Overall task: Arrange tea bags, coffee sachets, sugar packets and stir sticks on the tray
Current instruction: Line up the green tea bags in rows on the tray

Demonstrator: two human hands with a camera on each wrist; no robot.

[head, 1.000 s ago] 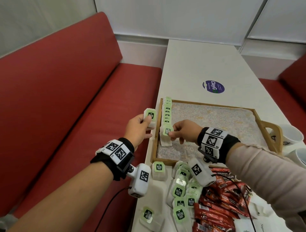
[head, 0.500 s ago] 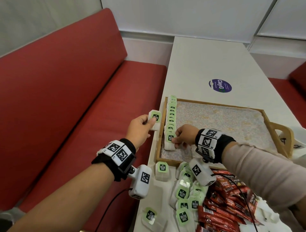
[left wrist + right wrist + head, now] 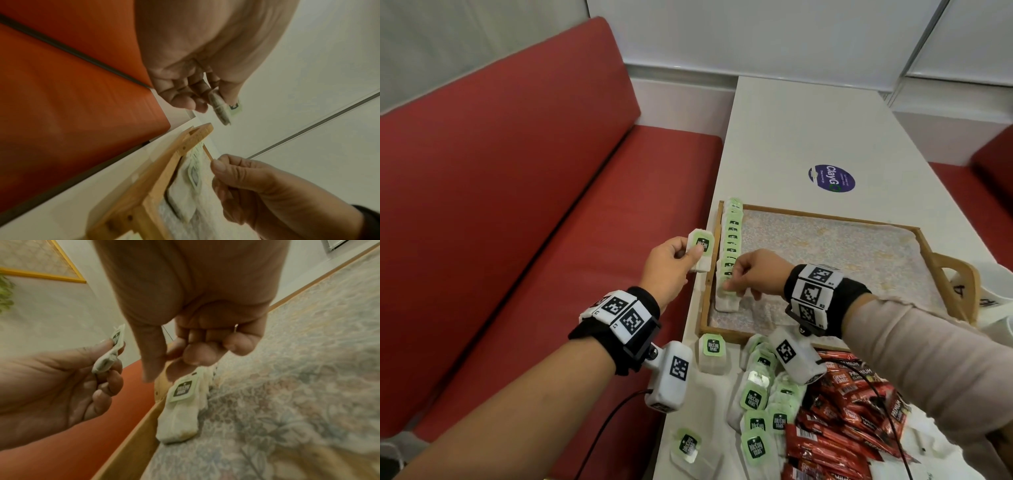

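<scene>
From the head view, the left hand (image 3: 669, 265) pinched a tea bag (image 3: 701, 249) just outside the wooden tray (image 3: 947, 270), while the right hand (image 3: 755, 274) rested its curled fingers on the nearest bag of the row (image 3: 731, 250) along the tray's left wall. Loose tea bags (image 3: 753, 399) and red coffee sachets (image 3: 839, 431) lay on the bench (image 3: 791, 130).

The left wrist view showed the bag (image 3: 220, 108) gripped between thumb and fingers (image 3: 185, 100).

In the right wrist view, the right fingers (image 3: 197, 356) were clenched, touching the last bag (image 3: 180, 404); whether they gripped it I couldn't tell.

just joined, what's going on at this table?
A person is lining tea bags along the left edge of a wooden tray. The right hand is at the nearest bag of the row, fingers curled at its tag. The left hand pinches the next tea bag beside the tray. Loose tea bags and red coffee sachets wait on the table.
</scene>
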